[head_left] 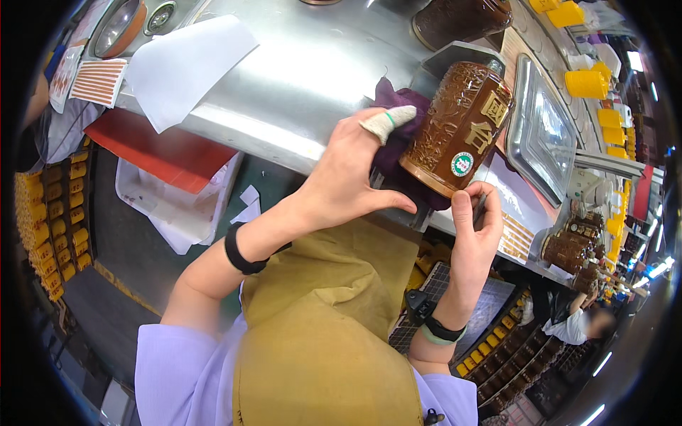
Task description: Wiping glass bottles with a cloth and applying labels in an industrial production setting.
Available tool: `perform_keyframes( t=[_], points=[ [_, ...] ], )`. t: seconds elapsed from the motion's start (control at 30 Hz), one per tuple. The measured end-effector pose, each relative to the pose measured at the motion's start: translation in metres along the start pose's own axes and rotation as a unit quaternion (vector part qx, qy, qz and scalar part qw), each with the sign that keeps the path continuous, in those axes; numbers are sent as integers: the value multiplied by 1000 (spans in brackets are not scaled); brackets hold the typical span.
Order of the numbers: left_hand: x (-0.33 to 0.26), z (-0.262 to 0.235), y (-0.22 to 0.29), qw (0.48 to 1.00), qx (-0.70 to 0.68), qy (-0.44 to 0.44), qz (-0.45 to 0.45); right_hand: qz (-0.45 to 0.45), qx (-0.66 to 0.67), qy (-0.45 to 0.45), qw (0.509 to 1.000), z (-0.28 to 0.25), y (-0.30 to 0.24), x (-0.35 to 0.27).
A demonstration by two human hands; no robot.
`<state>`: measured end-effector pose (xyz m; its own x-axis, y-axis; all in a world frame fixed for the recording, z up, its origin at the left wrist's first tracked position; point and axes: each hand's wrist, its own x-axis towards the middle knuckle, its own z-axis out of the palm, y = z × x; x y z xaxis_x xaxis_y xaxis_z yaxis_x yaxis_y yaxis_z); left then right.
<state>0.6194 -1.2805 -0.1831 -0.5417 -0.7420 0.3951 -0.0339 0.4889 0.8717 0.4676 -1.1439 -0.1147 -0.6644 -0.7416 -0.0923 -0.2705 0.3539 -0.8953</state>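
A brown glazed ceramic bottle (pixel 455 128) with raised relief, gold characters and a round green-and-white sticker (pixel 462 164) lies tilted in a grey metal cradle (pixel 465 53). My left hand (pixel 348 167) is beside the bottle's left side, its thumb stretched out below and a pale finger cot (pixel 388 122) on one finger. That finger rests against a purple cloth (pixel 398 103) tucked next to the bottle; some other fingers are hidden. My right hand (pixel 477 224) is closed in a pinch at the bottle's lower end, near the sticker. What it pinches is too small to make out.
A white sheet (pixel 192 67) overhangs the metal worktop (pixel 305 78). Right of the bottle lies a clear-lidded tray (pixel 543 128), with a sheet of gold strips (pixel 515 238) nearer. Another brown bottle (pixel 462 21) stands behind. At left, a red board (pixel 160 149) covers part of a white bin (pixel 170 206).
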Motion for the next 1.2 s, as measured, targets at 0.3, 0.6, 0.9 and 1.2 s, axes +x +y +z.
perform_keyframes(
  t=[0.3, 0.6, 0.9, 1.2],
  points=[
    [-9, 16, 1, 998, 5, 41, 54, 48, 62, -23, 997, -7, 6, 3],
    [-13, 42, 21, 953, -281, 53, -99, 67, 98, -30, 992, -8, 15, 5],
    [-13, 42, 22, 938, -323, 55, -111, 69, 100, -24, 992, -7, 13, 5],
    [-18, 26, 19, 990, -131, 42, -15, 56, 85, -21, 995, -6, 12, 4]
  ],
)
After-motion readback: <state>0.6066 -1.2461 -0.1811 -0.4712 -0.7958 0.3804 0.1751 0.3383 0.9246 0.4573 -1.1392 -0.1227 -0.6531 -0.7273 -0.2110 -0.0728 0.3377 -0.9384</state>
